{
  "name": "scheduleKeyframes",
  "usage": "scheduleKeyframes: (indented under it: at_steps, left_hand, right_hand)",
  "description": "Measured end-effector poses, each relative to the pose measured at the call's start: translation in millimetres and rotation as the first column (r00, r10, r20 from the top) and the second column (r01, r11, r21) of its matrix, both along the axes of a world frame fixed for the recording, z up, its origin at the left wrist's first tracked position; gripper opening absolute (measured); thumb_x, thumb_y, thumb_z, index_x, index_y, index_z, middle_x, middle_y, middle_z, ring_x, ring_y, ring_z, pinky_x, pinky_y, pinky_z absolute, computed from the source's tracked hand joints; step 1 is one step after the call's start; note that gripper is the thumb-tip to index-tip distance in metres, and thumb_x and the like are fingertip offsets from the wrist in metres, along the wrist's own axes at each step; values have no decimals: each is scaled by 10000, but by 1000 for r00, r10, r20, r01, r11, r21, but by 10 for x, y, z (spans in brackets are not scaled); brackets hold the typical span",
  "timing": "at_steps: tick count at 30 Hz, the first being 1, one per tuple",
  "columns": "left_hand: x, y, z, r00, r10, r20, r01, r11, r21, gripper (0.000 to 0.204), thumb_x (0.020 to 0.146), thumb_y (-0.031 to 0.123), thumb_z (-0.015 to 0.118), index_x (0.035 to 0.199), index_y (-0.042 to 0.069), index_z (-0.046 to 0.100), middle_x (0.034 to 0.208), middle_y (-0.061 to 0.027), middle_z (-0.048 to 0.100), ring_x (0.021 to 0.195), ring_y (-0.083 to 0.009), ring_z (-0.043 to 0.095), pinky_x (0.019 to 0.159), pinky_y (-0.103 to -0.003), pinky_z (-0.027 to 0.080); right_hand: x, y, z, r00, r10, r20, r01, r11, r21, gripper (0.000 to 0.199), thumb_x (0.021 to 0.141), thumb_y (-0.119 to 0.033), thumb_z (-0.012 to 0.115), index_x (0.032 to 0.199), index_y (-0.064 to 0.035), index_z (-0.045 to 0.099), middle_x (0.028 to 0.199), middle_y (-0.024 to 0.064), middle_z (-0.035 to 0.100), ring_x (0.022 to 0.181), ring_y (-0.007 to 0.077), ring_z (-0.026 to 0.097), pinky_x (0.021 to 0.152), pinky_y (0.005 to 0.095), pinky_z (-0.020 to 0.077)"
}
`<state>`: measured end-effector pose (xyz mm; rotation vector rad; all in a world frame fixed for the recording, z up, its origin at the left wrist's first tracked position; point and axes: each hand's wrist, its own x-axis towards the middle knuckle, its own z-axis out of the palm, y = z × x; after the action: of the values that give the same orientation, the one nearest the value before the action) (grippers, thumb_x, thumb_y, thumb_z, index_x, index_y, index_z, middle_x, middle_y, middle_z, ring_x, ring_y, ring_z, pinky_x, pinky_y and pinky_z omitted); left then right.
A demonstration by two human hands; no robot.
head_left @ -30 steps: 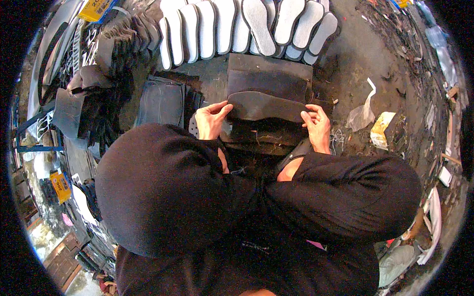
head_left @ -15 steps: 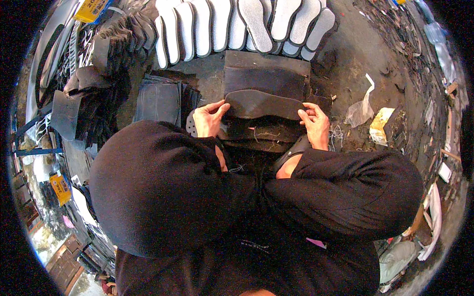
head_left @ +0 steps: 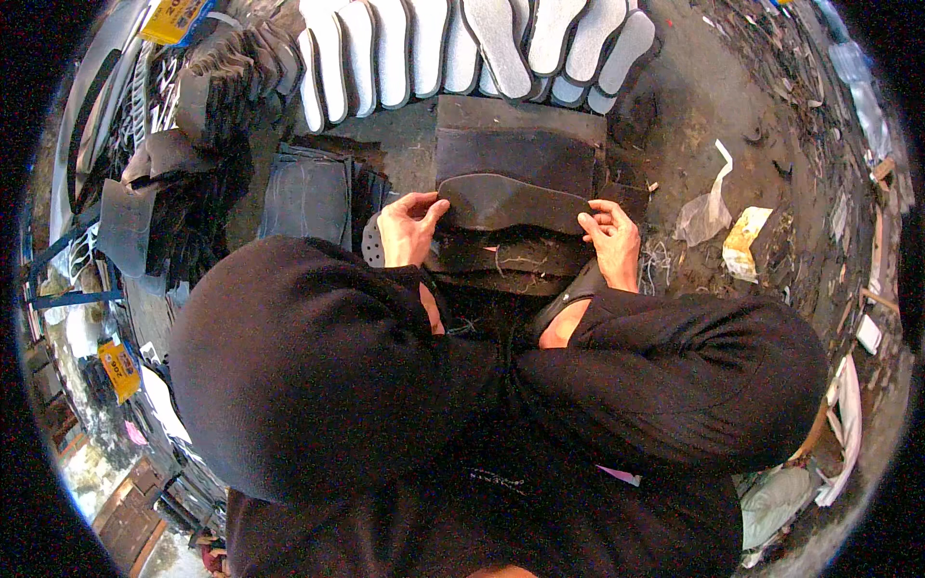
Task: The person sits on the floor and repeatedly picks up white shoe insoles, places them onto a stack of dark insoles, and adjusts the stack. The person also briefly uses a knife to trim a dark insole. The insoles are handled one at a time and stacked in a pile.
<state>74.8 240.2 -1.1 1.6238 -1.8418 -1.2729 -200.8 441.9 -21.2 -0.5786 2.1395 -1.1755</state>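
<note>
In front of me a dark, sole-shaped sheet (head_left: 511,207) is held flat by its two ends. My left hand (head_left: 407,231) pinches its left end between thumb and fingers. At the opposite end, my right hand (head_left: 614,246) pinches it the same way. Just beyond it lies a darker piece with a wavy edge (head_left: 520,154), on a brownish-black flat slab (head_left: 511,114). Whether the held sheet touches the piece beneath cannot be made out. Loose threads (head_left: 520,260) lie on the dark surface nearer to me.
A row of grey-white insoles (head_left: 395,58) with dark edges spans the far side. To the left are a stack of dark sheets (head_left: 306,197) and bundled dark cut pieces (head_left: 226,87). Scrap paper (head_left: 743,241) and a translucent plastic scrap (head_left: 703,220) litter the right floor.
Both hands keep their pinch on the sole-shaped sheet. The sheet and the hands have barely shifted; the view has moved very slightly.
</note>
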Motion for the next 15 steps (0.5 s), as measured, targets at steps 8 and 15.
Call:
scheduleKeyframes:
  at_steps: [8, 15]
  left_hand:
    - [-155, -330, 145, 867, -379, 323, 489, 771, -408, 568, 825, 165, 825, 1350, 98, 618, 1262, -201, 581, 1194, -413, 556, 1014, -506, 487]
    - [-598, 133, -103, 622, -637, 456, 781, 457, -426, 856, 1007, 515, 622, 1685, 100, 305, 1762, -173, 245, 1637, -378, 199, 1311, -615, 132]
  right_hand:
    - [-98, -256, 401, 865, 265, -427, -221, 964, 149, 584, 968, -359, 789, 1439, -85, 577, 1261, 187, 649, 1090, 340, 664, 950, 452, 547]
    - [168, -798, 190, 290, 446, -847, -406, 859, 313, 594, 1110, -410, 506, 1669, -239, 398, 1756, 164, 265, 1612, 413, 242, 1293, 623, 172]
